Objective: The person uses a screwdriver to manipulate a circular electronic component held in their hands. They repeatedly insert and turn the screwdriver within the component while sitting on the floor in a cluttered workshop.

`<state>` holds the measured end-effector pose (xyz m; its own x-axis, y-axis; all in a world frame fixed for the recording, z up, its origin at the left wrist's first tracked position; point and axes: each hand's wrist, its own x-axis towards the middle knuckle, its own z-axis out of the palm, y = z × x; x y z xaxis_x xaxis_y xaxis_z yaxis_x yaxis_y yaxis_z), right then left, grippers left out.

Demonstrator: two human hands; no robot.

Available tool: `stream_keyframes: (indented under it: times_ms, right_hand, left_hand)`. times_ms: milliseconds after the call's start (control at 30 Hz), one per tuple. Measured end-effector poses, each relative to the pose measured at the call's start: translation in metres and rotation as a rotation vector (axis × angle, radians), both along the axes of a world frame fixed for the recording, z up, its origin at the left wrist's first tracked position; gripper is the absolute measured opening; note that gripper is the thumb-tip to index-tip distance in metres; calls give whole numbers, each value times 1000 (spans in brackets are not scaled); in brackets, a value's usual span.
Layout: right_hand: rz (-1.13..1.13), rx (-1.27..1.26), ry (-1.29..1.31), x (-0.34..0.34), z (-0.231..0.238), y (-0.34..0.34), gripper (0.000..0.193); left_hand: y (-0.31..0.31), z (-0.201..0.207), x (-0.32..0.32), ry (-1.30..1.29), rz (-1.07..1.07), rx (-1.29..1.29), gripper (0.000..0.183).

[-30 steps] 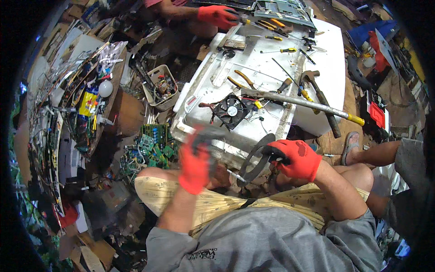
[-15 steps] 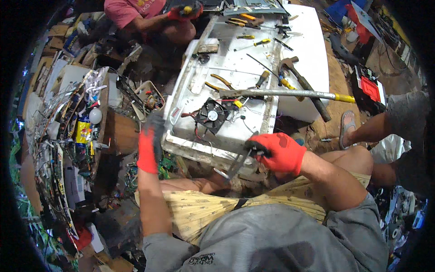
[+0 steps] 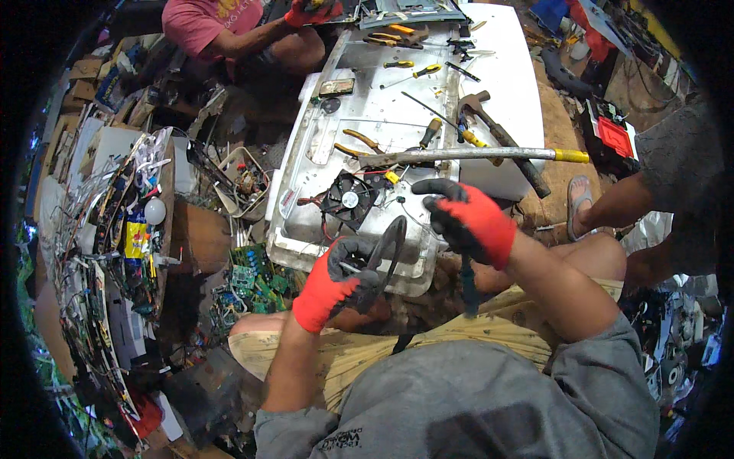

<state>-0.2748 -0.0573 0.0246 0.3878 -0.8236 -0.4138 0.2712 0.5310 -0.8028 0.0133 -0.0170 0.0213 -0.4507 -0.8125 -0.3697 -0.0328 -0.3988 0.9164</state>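
My left hand (image 3: 340, 279), in a red glove with black palm and fingers, is closed on a dark curved strip (image 3: 394, 246) that bends up beside the fingertips. A small pale rod end (image 3: 350, 268) shows at its thumb. My right hand (image 3: 478, 222), gloved alike, is raised near the box's front corner, index finger and thumb reaching left. Below its palm hangs a blurred dark teal bar (image 3: 468, 287), seemingly held by the lower fingers; its kind is unclear. Just beyond my hands, a black cooling fan (image 3: 349, 199) with wires lies on the white panel (image 3: 306, 249).
Across the panel lie a long metal bar with yellow end (image 3: 489, 154), a hammer (image 3: 508, 145), pliers (image 3: 359, 141) and screwdrivers. Another person's gloved hand (image 3: 313, 11) is at the far side. Heaped scrap (image 3: 115, 229) and circuit boards (image 3: 260, 271) fill the left; a bystander's sandalled foot (image 3: 581, 206) is right.
My left hand has come right and toward me, and now grips the dark strip. My right hand has lifted slightly away, its index finger extended. The view has shifted a little.
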Motion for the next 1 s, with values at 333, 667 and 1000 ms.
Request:
stream_keyframes:
  times_ms: [333, 667, 1000]
  right_hand:
    - [-169, 227, -234, -22, -34, 133, 47]
    - [-14, -519, 515, -60, 29, 102, 59]
    - [258, -524, 588, -75, 23, 109, 48]
  left_hand:
    - [9, -6, 10, 299, 87, 181, 30]
    - [8, -11, 12, 207, 126, 38, 29]
    - [17, -23, 13, 143, 242, -11, 27]
